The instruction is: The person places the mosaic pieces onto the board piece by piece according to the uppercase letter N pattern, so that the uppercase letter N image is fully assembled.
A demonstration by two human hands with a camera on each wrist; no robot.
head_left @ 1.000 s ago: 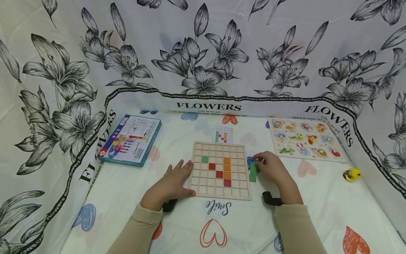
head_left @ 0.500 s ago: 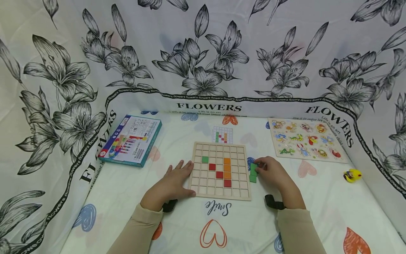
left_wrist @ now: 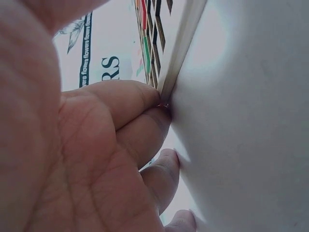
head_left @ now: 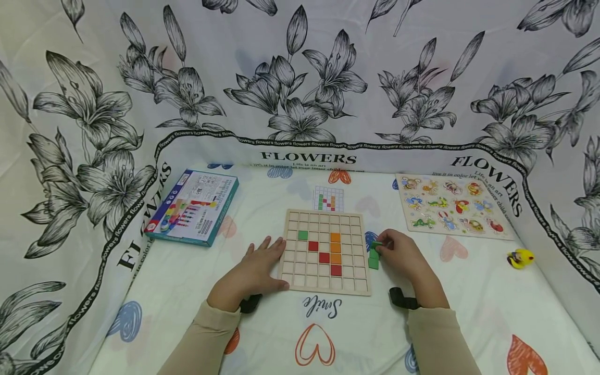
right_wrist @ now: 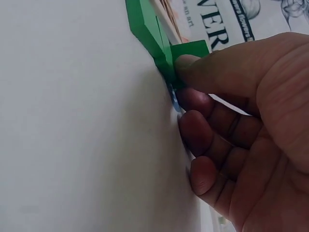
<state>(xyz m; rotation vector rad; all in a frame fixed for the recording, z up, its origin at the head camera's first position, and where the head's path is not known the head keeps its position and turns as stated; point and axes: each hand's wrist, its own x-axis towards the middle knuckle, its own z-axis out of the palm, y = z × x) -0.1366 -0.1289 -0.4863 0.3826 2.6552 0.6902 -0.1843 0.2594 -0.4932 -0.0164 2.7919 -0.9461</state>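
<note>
In the head view, my left hand (head_left: pixel 253 271) lies with fingers spread against the left edge of a wooden grid board (head_left: pixel 300 281). The left wrist view shows its fingertips (left_wrist: pixel 145 94) right at the board's side. On the board sit one green tile (head_left: pixel 303 235), a diagonal of red tiles (head_left: pixel 324 258) and a column of orange tiles (head_left: pixel 335 247). Right of the board, my right hand (head_left: pixel 403 255) pinches a green square tile (right_wrist: pixel 190 50) between thumb and fingers, tipped up. More green tiles (head_left: pixel 373 262) lie in a row just below it on the cloth.
A small pattern card (head_left: pixel 329 198) with coloured squares lies behind the board. At the left is a flat boxed toy (head_left: pixel 194 207). An insect picture puzzle (head_left: pixel 452 205) lies back right, near a yellow toy duck (head_left: pixel 520 258). A flowered curtain (head_left: pixel 300 94) rises behind.
My right hand has shifted slightly at the top of the green row, and the end tile now stands tilted in its fingers. My left hand and the board have stayed put.
</note>
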